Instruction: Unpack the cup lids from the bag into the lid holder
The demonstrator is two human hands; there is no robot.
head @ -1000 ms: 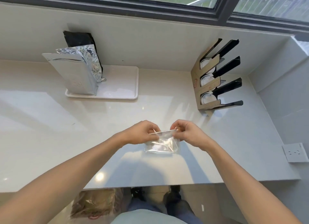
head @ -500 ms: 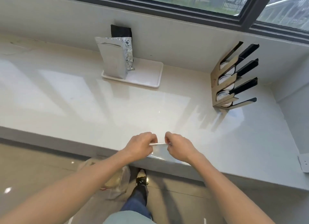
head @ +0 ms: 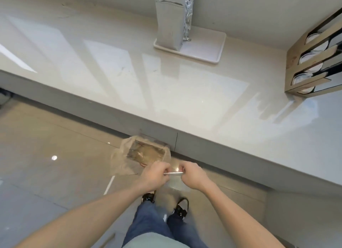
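Both hands pinch the top edge of a clear plastic bag (head: 174, 181): the left hand (head: 155, 175) holds its left end and the right hand (head: 192, 175) its right end, fingers curled round the stretched rim. The bag hangs below the hands, off the counter (head: 185, 92) and above the tiled floor (head: 46, 173), in front of the counter's near edge. Whether any lids are inside it cannot be told.

At the counter's far right edge stands a wooden lid holder (head: 312, 62) with slanted slots, and white cup lids (head: 311, 57) show in its tiers. Toward the back of the counter sits a white tray (head: 203, 49), and on its left end an upright silver foil pouch (head: 170, 21); crumpled foil shows at the pouch's right side.

On the floor, against the base of the counter and just beyond the left hand, lies a translucent bag with brownish contents (head: 144, 155). Below the hands are the person's jeans (head: 153, 221) and dark shoes (head: 181, 207).
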